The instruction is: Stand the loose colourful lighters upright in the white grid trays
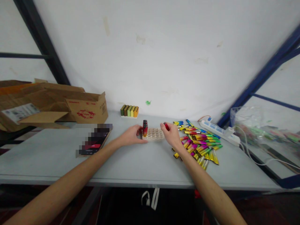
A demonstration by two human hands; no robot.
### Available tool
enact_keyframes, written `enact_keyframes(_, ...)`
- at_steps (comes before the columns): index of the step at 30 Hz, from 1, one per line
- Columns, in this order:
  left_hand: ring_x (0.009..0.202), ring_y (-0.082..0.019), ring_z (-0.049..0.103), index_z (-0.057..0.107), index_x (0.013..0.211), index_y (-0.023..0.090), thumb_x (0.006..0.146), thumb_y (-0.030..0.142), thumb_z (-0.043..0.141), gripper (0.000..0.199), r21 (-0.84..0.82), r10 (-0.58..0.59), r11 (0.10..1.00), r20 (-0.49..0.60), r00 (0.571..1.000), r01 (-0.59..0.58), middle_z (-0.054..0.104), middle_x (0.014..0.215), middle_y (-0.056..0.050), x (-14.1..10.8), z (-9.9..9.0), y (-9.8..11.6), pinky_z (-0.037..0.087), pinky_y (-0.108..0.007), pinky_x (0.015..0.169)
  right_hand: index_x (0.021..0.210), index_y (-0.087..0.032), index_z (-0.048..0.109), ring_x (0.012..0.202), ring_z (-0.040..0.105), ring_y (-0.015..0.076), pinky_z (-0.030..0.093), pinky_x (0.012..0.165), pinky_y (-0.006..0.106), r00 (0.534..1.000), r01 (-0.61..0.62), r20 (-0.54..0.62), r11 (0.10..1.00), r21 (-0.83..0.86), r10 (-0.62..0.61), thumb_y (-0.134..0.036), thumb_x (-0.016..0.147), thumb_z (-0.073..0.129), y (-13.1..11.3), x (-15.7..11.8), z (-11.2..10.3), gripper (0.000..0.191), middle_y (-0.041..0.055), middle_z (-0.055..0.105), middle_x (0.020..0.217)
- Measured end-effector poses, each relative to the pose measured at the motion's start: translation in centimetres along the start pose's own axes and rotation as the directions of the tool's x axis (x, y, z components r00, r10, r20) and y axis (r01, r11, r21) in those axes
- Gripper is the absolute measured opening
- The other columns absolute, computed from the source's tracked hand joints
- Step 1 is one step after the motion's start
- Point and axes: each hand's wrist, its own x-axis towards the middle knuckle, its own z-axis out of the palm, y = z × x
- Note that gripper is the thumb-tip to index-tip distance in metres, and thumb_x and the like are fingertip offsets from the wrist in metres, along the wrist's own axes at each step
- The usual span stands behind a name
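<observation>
A pale tray with rows of round holes [155, 133] lies on the table in front of me. Several red lighters with black tops [145, 128] stand upright in a row at its left end. My left hand [131, 135] grips that end, thumb along the near side and fingers behind; something dark red shows by its palm, too small to name. Over the tray's right end, my right hand [171, 135] is closed on a red lighter [166, 126], mostly hidden by the fingers. Just right of that hand, a loose pile of shiny multicoloured lighters [199, 142] spreads out.
Near the wall stands a filled block of green, brown and yellow lighters [129, 111]. Open cardboard boxes [86, 107] are at the left, with a dark, partly pixelated flat item [95, 142] before them. A white power strip [220, 132] and plastic bag [253, 118] lie right.
</observation>
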Motion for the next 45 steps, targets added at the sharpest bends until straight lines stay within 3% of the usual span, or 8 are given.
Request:
enact_keyframes(7, 0.075, -0.022, 0.060, 0.068, 0.097, 0.018, 0.061, 0.064, 0.082, 0.061, -0.003, -0.010, 1.000, 0.001, 1.000, 0.010, 0.067, 0.087, -0.004, 0.0, 0.0, 0.0, 0.048, -0.033, 0.069, 0.058, -0.023, 0.039, 0.054, 0.035, 0.0123, 0.024, 0.055, 0.027, 0.999, 0.011, 0.038, 1.000, -0.012, -0.011, -0.037, 0.085, 0.046, -0.1, -0.2, 0.2, 0.031, -0.0046, 0.036, 0.053)
enact_keyframes(15, 0.075, -0.021, 0.059, 0.067, 0.098, 0.018, 0.062, 0.066, 0.080, 0.061, -0.012, 0.014, 1.000, -0.002, 1.000, -0.014, 0.067, 0.087, -0.004, 0.0, 0.1, -0.3, 0.046, -0.032, 0.068, 0.059, -0.022, 0.037, 0.056, 0.033, 0.0119, 0.024, 0.056, 0.028, 0.998, 0.013, 0.061, 1.000, -0.014, -0.012, -0.052, 0.092, 0.046, -0.1, -0.3, 0.4, 0.045, -0.0048, 0.034, 0.055)
enact_keyframes(22, 0.074, -0.023, 0.059, 0.067, 0.095, 0.018, 0.061, 0.069, 0.079, 0.063, 0.023, 0.017, 1.000, -0.009, 1.000, -0.017, 0.065, 0.084, -0.004, 0.1, 0.1, -0.1, 0.045, -0.032, 0.067, 0.060, -0.022, 0.041, 0.055, 0.037, 0.0121, 0.023, 0.056, 0.027, 0.994, 0.027, 0.106, 0.999, -0.031, -0.023, -0.038, 0.086, 0.045, -0.1, -0.5, 0.7, 0.030, -0.0044, 0.037, 0.055)
enact_keyframes(26, 0.073, -0.023, 0.060, 0.067, 0.094, 0.018, 0.061, 0.068, 0.080, 0.062, 0.014, 0.008, 1.000, -0.015, 1.000, -0.008, 0.066, 0.084, -0.004, 0.0, -0.1, 0.2, 0.045, -0.033, 0.067, 0.061, -0.022, 0.041, 0.055, 0.037, 0.0121, 0.025, 0.056, 0.027, 0.992, 0.043, 0.117, 0.998, -0.040, -0.038, -0.039, 0.089, 0.046, -0.3, -0.8, 0.8, 0.033, -0.0044, 0.039, 0.055)
enact_keyframes(32, 0.074, -0.022, 0.060, 0.068, 0.097, 0.017, 0.062, 0.067, 0.080, 0.063, -0.017, 0.017, 1.000, -0.012, 1.000, -0.017, 0.067, 0.086, -0.004, 0.0, 0.2, -0.2, 0.045, -0.032, 0.067, 0.098, -0.020, 0.057, 0.065, 0.053, 0.0155, 0.039, 0.064, 0.027, 0.992, 0.030, 0.123, 0.995, 0.098, -0.042, -0.053, 0.097, 0.052, -0.7, -1.2, 0.9, 0.033, -0.0019, 0.060, 0.074)
enact_keyframes(38, 0.073, -0.022, 0.058, 0.069, 0.098, 0.016, 0.063, 0.067, 0.080, 0.063, 0.008, 0.038, 0.999, -0.017, 0.999, -0.038, 0.065, 0.084, -0.004, 0.1, 0.3, -0.2, 0.044, -0.031, 0.066, 0.097, -0.019, 0.068, 0.092, 0.061, 0.0217, 0.049, 0.082, 0.033, 0.964, 0.252, 0.053, 0.959, 0.126, -0.261, -0.046, 0.095, 0.061, -0.6, -1.0, 1.1, 0.028, 0.0091, 0.066, 0.096)
enact_keyframes(42, 0.076, -0.022, 0.059, 0.068, 0.097, 0.015, 0.063, 0.067, 0.080, 0.064, 0.029, 0.049, 0.998, -0.018, 0.999, -0.049, 0.066, 0.086, -0.005, 0.0, 0.3, 0.1, 0.044, -0.031, 0.068, 0.095, -0.018, 0.070, 0.065, 0.056, 0.0161, 0.045, 0.064, 0.028, 0.972, 0.191, 0.109, 0.971, 0.145, -0.207, -0.048, 0.095, 0.062, -0.3, -1.2, 1.4, 0.032, 0.0010, 0.061, 0.071)
enact_keyframes(45, 0.076, -0.022, 0.059, 0.069, 0.098, 0.014, 0.063, 0.068, 0.080, 0.065, 0.046, 0.056, 0.997, -0.022, 0.998, -0.055, 0.067, 0.087, -0.005, 0.0, 0.2, 0.2, 0.044, -0.031, 0.067, 0.094, -0.018, 0.069, 0.062, 0.058, 0.0149, 0.043, 0.060, 0.026, 0.967, 0.118, 0.201, 0.976, 0.184, -0.155, -0.050, 0.098, 0.058, 0.0, -1.3, 2.0, 0.034, 0.0005, 0.066, 0.069)
